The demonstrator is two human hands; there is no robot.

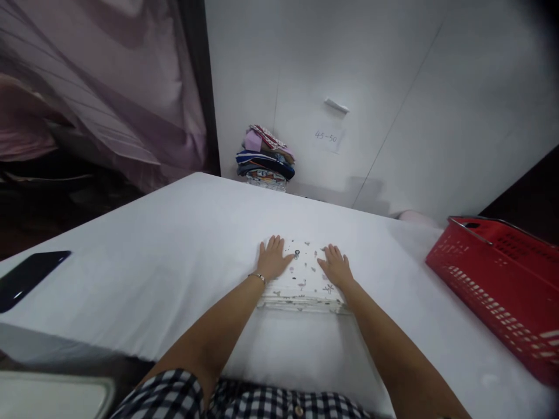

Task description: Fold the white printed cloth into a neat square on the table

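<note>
Resting palms-down, apart: L hand (pixel 272 259) & R hand (pixel 337 266) on opp. sides of folded printed cloth (pixel 304 273); red basket (pixel 502 270) R of it, blk phone (pixel 29 278) L.

Dim light, soft shadow (pixel 369 192) on the wall (pixel 393 75) (top-right corner blackened).

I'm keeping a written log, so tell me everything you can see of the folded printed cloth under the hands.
The folded cloth is white with small, scattered grey and dark prints, one like a palm tree. It looks like soft, thin fabric. It lies flat as a roughly rectangular bundle on the white-covered table, stacked layers showing along its near edge. The left hand rests on its left side, the right hand on its right.
</note>
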